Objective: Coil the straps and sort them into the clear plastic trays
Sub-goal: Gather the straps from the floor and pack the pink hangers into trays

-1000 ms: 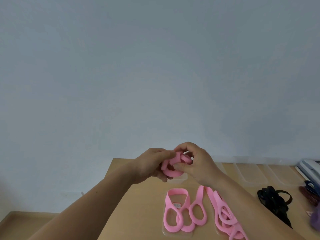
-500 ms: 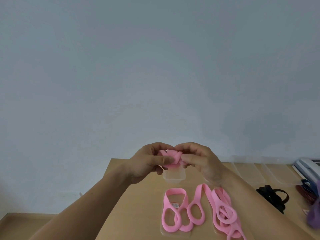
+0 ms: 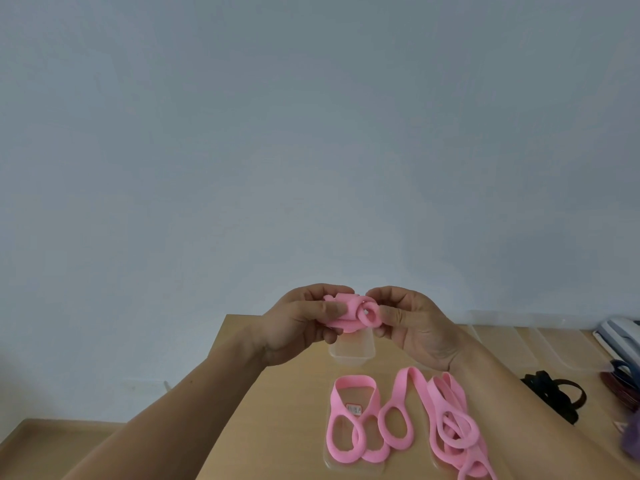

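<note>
My left hand (image 3: 298, 327) and my right hand (image 3: 412, 327) together pinch a coiled pink strap (image 3: 353, 311) in the air above the far part of the wooden table (image 3: 270, 410). Below them lies an empty clear plastic tray (image 3: 353, 351). Nearer to me, a looped pink strap (image 3: 353, 420) rests on another clear tray (image 3: 356, 467). To its right lies a loose bundle of pink straps (image 3: 453, 420).
Several empty clear trays (image 3: 512, 337) line the far right of the table. Black straps (image 3: 554, 396) lie at the right, with dark red and blue straps (image 3: 620, 382) beyond them. A white object (image 3: 620, 332) sits at the right edge. A blue-grey wall stands behind.
The strap between my hands has been wound from an open loop into a tighter coil. Both hands have risen slightly and the view has tilted a little.
</note>
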Demonstrator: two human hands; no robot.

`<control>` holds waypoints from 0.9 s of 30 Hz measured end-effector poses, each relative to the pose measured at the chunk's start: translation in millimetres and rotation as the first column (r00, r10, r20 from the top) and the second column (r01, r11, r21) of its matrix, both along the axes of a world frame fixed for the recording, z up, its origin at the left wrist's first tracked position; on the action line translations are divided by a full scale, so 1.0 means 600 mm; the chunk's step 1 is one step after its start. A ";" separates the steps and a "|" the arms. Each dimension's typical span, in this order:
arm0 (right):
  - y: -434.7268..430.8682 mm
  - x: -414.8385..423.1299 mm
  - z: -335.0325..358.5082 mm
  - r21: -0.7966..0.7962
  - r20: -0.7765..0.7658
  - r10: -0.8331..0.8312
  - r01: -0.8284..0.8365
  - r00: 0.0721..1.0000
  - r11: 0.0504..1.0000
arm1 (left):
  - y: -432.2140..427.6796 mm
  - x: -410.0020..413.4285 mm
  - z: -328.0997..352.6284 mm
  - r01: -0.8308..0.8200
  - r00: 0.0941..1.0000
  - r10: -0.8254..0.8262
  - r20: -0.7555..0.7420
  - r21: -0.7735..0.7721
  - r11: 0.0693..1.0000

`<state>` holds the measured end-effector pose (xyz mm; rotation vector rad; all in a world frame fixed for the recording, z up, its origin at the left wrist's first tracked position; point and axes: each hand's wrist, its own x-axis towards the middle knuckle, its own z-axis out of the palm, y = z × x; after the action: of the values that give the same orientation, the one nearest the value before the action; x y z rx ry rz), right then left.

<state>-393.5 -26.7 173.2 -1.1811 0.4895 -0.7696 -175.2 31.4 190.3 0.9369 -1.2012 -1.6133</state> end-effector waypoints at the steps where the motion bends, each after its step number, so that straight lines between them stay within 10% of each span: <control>1: 0.000 0.002 -0.001 0.004 0.012 -0.002 0.002 1.000 1.000 | 0.000 -0.001 0.000 0.003 1.000 -0.003 -0.005 -0.002 1.000; 13: 0.004 0.025 -0.006 -0.135 -0.055 -0.268 0.259 0.962 0.956 | -0.006 -0.006 -0.011 -0.112 0.989 0.115 -0.093 0.037 0.993; 27: 0.010 0.063 -0.030 -0.626 -0.157 -0.654 0.437 0.740 0.645 | -0.010 0.001 -0.025 -0.300 0.952 0.303 -0.037 0.079 0.951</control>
<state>-355.5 -20.5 155.0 -1.7778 1.0372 -1.2951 -174.9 25.6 175.0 1.0654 -0.9197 -1.4321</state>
